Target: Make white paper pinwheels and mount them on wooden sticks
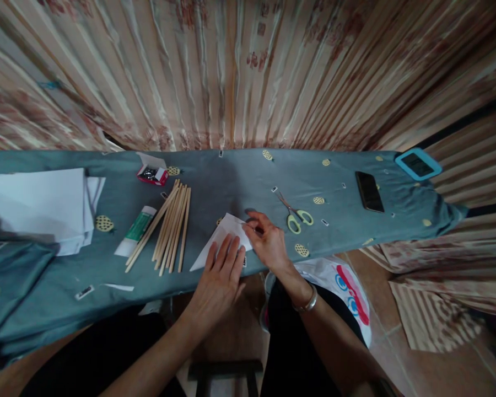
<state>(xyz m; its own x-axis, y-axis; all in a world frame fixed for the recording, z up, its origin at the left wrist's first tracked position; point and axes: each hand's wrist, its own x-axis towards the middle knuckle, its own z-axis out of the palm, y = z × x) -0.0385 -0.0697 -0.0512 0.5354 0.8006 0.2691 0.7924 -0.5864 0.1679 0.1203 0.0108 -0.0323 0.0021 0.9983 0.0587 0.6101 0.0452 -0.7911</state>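
A white piece of paper (228,226), folded to a roughly triangular shape, lies near the front edge of the cloth-covered table. My left hand (221,270) rests flat across its lower part with fingers stretched out. My right hand (267,237) pinches the paper's right corner between thumb and fingers. To the right of that hand lie scissors (294,214) with pale green handles, blades slightly apart. Left of the paper is a loose bunch of wooden sticks (173,229), some resting over a green and white tube (139,225).
A stack of white paper (37,204) lies at the left. Behind the sticks sits a small open red box (152,173) with dark contents. A phone (370,191) and a blue-framed device (419,164) lie at the right. Curtains (231,77) hang along the back edge.
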